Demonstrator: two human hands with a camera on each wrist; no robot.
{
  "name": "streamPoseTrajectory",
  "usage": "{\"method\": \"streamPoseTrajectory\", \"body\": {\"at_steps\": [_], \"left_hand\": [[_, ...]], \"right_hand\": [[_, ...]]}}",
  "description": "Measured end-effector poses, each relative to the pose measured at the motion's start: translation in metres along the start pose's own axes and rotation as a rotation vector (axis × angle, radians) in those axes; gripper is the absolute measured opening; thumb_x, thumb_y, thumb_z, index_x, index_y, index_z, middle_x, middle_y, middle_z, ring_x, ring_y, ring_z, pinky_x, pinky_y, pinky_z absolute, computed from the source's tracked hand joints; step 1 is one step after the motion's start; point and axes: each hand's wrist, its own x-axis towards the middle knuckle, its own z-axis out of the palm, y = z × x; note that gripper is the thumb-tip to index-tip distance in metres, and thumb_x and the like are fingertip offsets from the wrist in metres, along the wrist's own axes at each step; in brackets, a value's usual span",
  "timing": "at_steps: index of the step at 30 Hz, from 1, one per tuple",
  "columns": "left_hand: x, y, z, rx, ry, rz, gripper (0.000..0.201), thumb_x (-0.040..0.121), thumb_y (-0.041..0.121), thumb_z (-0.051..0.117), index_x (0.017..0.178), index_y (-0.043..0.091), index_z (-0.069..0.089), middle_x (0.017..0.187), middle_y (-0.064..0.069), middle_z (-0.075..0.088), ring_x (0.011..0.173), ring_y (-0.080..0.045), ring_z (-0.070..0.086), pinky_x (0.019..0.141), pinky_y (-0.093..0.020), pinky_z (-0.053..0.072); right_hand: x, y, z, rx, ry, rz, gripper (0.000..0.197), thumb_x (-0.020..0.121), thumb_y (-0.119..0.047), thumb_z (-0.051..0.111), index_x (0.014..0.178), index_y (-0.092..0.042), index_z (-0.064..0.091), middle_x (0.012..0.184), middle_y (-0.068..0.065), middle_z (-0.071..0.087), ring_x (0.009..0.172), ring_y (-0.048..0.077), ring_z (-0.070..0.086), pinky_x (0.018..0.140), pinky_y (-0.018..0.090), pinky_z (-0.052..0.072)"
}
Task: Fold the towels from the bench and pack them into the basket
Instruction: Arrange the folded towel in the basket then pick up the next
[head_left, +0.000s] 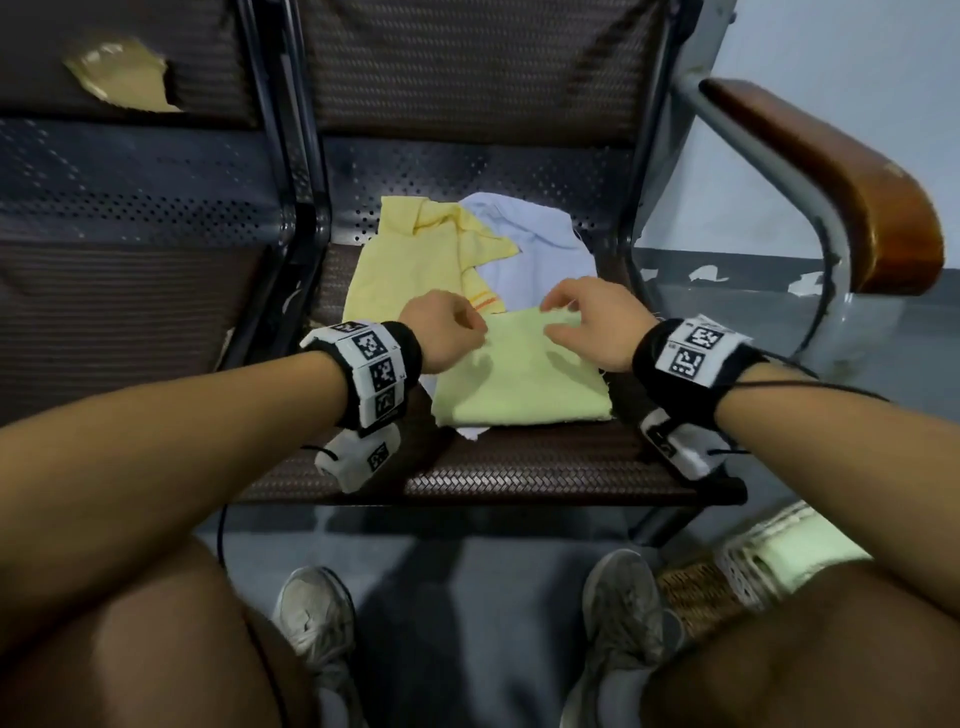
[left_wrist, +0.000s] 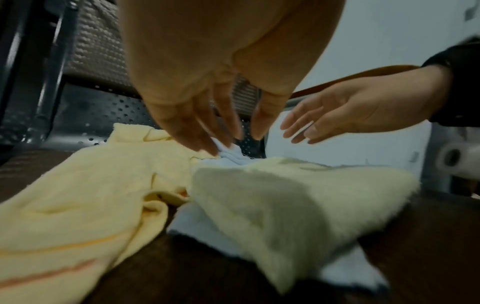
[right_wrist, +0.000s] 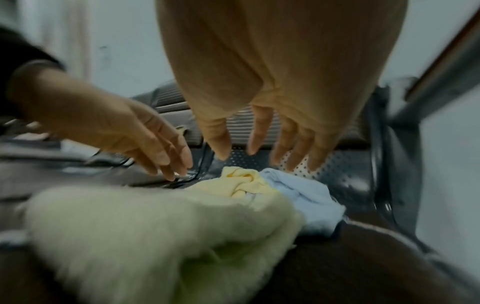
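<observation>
Head view: both hands, left grip and right grip, hover loose-fingered, holding nothing, at the green towel's 12 o'clock edge; its long axis runs 9 to 3.

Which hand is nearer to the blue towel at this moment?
Right. The right hand is at the blue towel's near edge, over its right half; the left hand sits further left, in front of the yellow towel.

Pale green towel, yellow towel (orange stripes near one edge), light blue towel, brown woven bench.
</observation>
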Motion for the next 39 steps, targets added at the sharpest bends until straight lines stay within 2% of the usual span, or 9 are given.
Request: {"method": "streamPoseTrajectory", "body": {"at_steps": [4,7,9,14,20,24,28,33,39], "left_hand": [[-0.022,-0.012,0.01,0.029,-0.238,0.08,0.049,0.072,0.043,0.083,0.116,0.027,0.069,0.112,0.008,0.067,0.104,-0.014,0.061,0.096,-0.027,0.048],[-0.03,-0.025,0.018,0.245,-0.254,0.18,0.08,0.069,0.04,0.086,0.14,0.028,0.051,0.135,0.002,0.056,0.122,-0.02,0.052,0.106,-0.03,0.04],[-0.031,-0.028,0.021,0.248,-0.233,0.191,0.077,0.074,0.029,0.083,0.142,0.023,0.048,0.14,-0.002,0.054,0.128,-0.023,0.05,0.108,-0.032,0.039],[-0.03,-0.023,0.012,0.175,-0.074,0.165,0.02,0.085,0.02,0.063,0.104,0.015,0.069,0.101,-0.006,0.068,0.099,-0.027,0.061,0.078,-0.031,0.046],[-0.021,-0.022,-0.002,-0.204,-0.044,-0.013,0.025,0.073,0.042,0.057,0.074,0.018,0.063,0.072,-0.001,0.06,0.069,-0.021,0.057,0.067,-0.033,0.048],[-0.01,-0.027,0.005,-0.184,0.045,-0.14,0.026,0.089,0.038,0.057,0.087,0.013,0.064,0.081,0.001,0.059,0.082,-0.021,0.055,0.073,-0.032,0.043],[-0.012,-0.025,0.012,-0.163,-0.043,-0.363,0.049,0.091,0.061,0.046,0.101,0.014,0.054,0.099,-0.007,0.06,0.092,-0.032,0.063,0.071,-0.036,0.052],[-0.014,-0.019,0.018,-0.34,-0.112,-0.495,0.064,0.084,0.072,0.049,0.115,0.017,0.058,0.089,-0.001,0.062,0.059,-0.018,0.062,0.042,-0.017,0.043],[-0.006,-0.001,0.011,-0.363,0.024,-0.202,0.059,0.078,0.053,0.074,0.119,0.011,0.066,0.115,-0.001,0.068,0.103,-0.023,0.065,0.088,-0.032,0.051]], "right_hand": [[-0.03,0.01,0.007,-0.072,-0.345,-0.009,0.07,0.07,-0.07,0.07,0.129,-0.031,0.062,0.132,-0.011,0.061,0.123,0.013,0.055,0.108,0.032,0.042],[-0.041,0.019,0.016,-0.155,-0.389,-0.042,0.089,0.074,-0.057,0.078,0.15,-0.027,0.042,0.154,-0.004,0.044,0.139,0.02,0.043,0.117,0.033,0.031],[-0.041,0.019,0.02,-0.173,-0.325,-0.096,0.066,0.088,-0.039,0.071,0.147,-0.025,0.047,0.15,0.0,0.05,0.136,0.024,0.047,0.113,0.031,0.034],[-0.038,0.011,0.007,-0.103,-0.183,-0.059,0.013,0.097,-0.026,0.052,0.096,-0.018,0.062,0.098,0.002,0.065,0.102,0.03,0.061,0.089,0.036,0.046],[-0.032,0.018,-0.007,0.214,-0.182,0.056,0.031,0.094,-0.027,0.062,0.069,-0.01,0.056,0.068,0.001,0.054,0.07,0.02,0.052,0.068,0.035,0.04],[-0.03,0.021,-0.001,0.277,-0.198,0.132,0.024,0.094,-0.036,0.063,0.08,-0.017,0.065,0.078,-0.001,0.066,0.071,0.014,0.063,0.063,0.025,0.048],[-0.024,0.024,0.009,0.111,-0.121,0.198,0.024,0.096,-0.038,0.058,0.091,-0.017,0.069,0.096,0.005,0.07,0.094,0.024,0.065,0.085,0.035,0.052],[-0.019,0.025,0.014,0.035,-0.129,0.289,0.03,0.097,-0.032,0.054,0.098,-0.005,0.069,0.106,0.012,0.069,0.101,0.03,0.063,0.085,0.034,0.05],[-0.02,0.019,0.004,-0.075,-0.194,0.301,0.033,0.089,-0.022,0.055,0.106,0.004,0.068,0.114,0.023,0.067,0.097,0.031,0.064,0.082,0.035,0.051]]}}
